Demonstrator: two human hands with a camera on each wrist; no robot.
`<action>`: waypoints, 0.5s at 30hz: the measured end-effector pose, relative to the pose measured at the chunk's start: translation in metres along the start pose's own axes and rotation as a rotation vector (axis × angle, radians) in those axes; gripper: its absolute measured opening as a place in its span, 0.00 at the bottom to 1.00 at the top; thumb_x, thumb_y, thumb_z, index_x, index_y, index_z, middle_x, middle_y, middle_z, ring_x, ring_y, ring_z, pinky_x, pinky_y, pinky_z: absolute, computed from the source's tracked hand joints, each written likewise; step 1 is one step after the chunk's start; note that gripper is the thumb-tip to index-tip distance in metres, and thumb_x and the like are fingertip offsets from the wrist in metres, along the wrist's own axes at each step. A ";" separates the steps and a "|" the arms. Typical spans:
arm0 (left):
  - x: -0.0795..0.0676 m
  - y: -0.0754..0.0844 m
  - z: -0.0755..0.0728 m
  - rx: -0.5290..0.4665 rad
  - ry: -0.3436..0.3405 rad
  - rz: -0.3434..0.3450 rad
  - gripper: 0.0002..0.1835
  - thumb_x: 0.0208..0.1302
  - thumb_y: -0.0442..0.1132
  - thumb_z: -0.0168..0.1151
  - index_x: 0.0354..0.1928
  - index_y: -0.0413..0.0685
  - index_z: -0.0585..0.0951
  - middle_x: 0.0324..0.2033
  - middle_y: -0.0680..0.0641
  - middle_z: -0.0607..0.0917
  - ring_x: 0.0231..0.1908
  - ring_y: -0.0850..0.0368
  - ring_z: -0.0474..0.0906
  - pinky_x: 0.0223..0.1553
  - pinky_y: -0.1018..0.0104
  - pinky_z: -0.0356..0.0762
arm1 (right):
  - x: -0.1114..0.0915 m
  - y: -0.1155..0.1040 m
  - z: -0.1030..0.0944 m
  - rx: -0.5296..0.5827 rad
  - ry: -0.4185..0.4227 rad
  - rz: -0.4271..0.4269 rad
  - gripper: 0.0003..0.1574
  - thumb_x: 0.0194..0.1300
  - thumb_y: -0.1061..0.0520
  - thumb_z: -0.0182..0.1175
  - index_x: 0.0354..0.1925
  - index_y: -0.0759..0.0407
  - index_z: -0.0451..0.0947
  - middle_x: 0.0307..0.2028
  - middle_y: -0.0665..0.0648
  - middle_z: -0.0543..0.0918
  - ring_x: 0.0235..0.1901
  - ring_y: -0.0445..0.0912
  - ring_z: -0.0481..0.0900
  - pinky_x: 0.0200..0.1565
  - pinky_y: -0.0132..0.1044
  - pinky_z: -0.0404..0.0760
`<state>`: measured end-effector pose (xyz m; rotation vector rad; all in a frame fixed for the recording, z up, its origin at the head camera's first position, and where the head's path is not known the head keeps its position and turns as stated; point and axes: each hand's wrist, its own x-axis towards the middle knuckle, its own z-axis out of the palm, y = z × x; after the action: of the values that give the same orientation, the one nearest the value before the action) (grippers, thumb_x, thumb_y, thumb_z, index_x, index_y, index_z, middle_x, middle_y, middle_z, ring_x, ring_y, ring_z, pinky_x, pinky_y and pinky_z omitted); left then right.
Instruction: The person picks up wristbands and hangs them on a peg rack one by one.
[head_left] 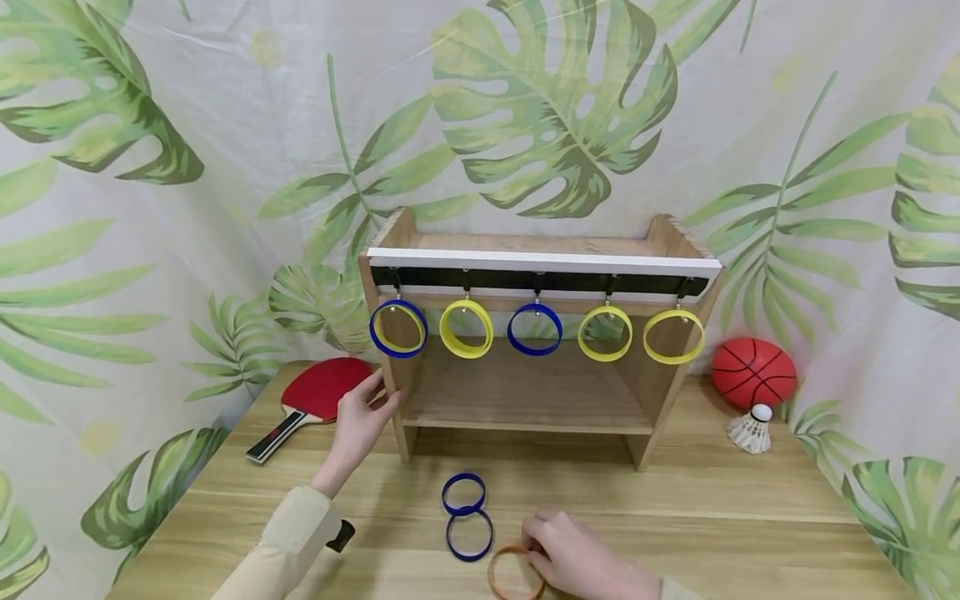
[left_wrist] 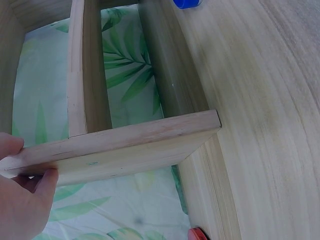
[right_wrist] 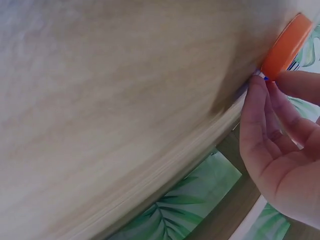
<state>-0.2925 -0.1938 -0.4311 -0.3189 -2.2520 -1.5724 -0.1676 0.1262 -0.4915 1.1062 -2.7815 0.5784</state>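
My left hand (head_left: 362,421) grips the left side panel of a small wooden shelf (head_left: 525,396); the left wrist view shows thumb and fingers on either side of the panel's edge (left_wrist: 125,137). Low on the table, my right hand (head_left: 573,550) pinches an orange ring (right_wrist: 287,47) at its right side. Just left of that ring, two blue rings (head_left: 470,557) overlap slightly on the tabletop. Along the shelf's front, rings hang from hooks on a black strip (head_left: 577,282): blue ones, such as the middle ring (head_left: 535,352), and yellow ones, such as the rightmost ring (head_left: 675,361).
A red table tennis paddle (head_left: 326,387) lies left of the shelf, behind my left hand. To the shelf's right are a small red basketball (head_left: 753,372) and a shuttlecock (head_left: 750,433). A leaf-patterned cloth (head_left: 225,125) hangs behind the wooden table (head_left: 720,500).
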 end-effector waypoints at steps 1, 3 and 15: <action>0.000 0.000 0.000 0.004 -0.001 0.006 0.25 0.65 0.31 0.64 0.64 0.37 0.76 0.57 0.33 0.82 0.59 0.39 0.78 0.50 0.75 0.83 | 0.000 0.000 0.000 -0.005 0.011 -0.004 0.07 0.59 0.61 0.68 0.31 0.50 0.79 0.29 0.44 0.80 0.29 0.29 0.75 0.27 0.16 0.71; 0.000 0.000 0.000 0.008 0.000 0.014 0.25 0.65 0.31 0.64 0.65 0.37 0.75 0.57 0.32 0.82 0.59 0.38 0.78 0.49 0.76 0.83 | 0.000 0.000 0.000 0.010 0.035 -0.023 0.08 0.59 0.63 0.67 0.30 0.51 0.79 0.28 0.44 0.80 0.29 0.28 0.74 0.27 0.15 0.70; -0.001 0.005 -0.001 -0.020 -0.018 -0.014 0.26 0.65 0.30 0.64 0.65 0.37 0.75 0.59 0.34 0.81 0.60 0.41 0.78 0.52 0.66 0.84 | 0.012 -0.006 -0.038 0.067 0.303 -0.177 0.12 0.52 0.71 0.68 0.27 0.56 0.78 0.25 0.49 0.84 0.26 0.31 0.79 0.27 0.14 0.77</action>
<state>-0.2897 -0.1936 -0.4271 -0.3242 -2.2585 -1.6059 -0.1744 0.1281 -0.4521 1.1533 -2.3974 0.7528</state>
